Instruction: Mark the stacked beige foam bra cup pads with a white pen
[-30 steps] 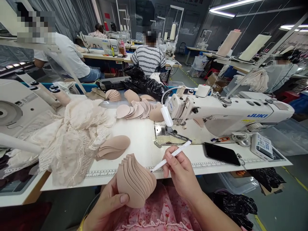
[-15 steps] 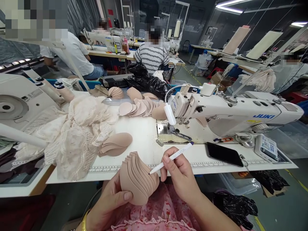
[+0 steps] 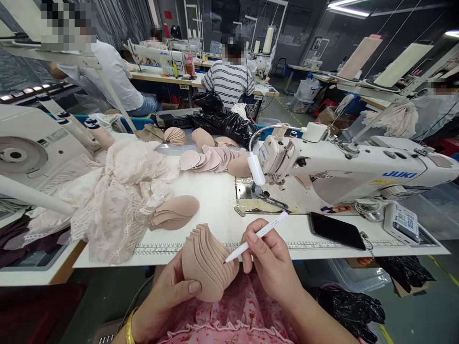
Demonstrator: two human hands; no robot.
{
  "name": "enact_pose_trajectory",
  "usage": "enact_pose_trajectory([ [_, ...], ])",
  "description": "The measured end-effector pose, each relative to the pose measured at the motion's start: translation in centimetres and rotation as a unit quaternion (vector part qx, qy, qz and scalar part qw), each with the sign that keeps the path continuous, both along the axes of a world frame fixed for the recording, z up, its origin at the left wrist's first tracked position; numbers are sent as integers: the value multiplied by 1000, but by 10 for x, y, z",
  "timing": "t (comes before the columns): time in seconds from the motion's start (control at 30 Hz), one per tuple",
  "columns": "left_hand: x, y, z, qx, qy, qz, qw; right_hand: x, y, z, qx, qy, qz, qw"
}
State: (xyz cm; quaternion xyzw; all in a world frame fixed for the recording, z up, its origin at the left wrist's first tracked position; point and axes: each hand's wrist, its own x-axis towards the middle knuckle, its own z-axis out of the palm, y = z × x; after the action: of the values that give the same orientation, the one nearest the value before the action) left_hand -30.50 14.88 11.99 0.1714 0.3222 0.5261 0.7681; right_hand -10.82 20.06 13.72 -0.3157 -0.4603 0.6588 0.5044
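A fanned stack of beige pads (image 3: 206,265) is gripped in my left hand (image 3: 172,286), thumb on the front pad and fingers behind. My right hand (image 3: 267,253) pinches a white pen (image 3: 263,231) with a purple end; its tip is at the pads' right side. Beyond the stack, a smaller pile of beige pads (image 3: 175,212) lies on the white table (image 3: 218,205). More beige pads (image 3: 215,157) are spread further back, left of the sewing machine head.
A white sewing machine (image 3: 358,165) stands at the right, with a black phone (image 3: 337,231) in front. Cream lace fabric (image 3: 122,196) is heaped at left. Black plastic bags (image 3: 225,119) lie behind the table. Several people sit further off.
The view has shifted slightly, moving the scene a little right. The pen tip sits slightly lower on the pads, and a purple tip now shows. Both hands keep their hold.
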Motion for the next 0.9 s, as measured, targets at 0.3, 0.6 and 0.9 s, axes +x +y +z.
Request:
enact_pose_trajectory([
  [0.3, -7, 2, -14, 36, 10, -33, 999, -3, -5, 3, 14, -19, 17, 1000],
  [0.6, 0, 1, -3, 12, -11, -11, 1000, -3, -9, 3, 12, -49, 29, 998],
  [0.9, -2, 2, -5, 21, -15, -14, 1000, -3, -9, 3, 13, -50, 18, 999],
])
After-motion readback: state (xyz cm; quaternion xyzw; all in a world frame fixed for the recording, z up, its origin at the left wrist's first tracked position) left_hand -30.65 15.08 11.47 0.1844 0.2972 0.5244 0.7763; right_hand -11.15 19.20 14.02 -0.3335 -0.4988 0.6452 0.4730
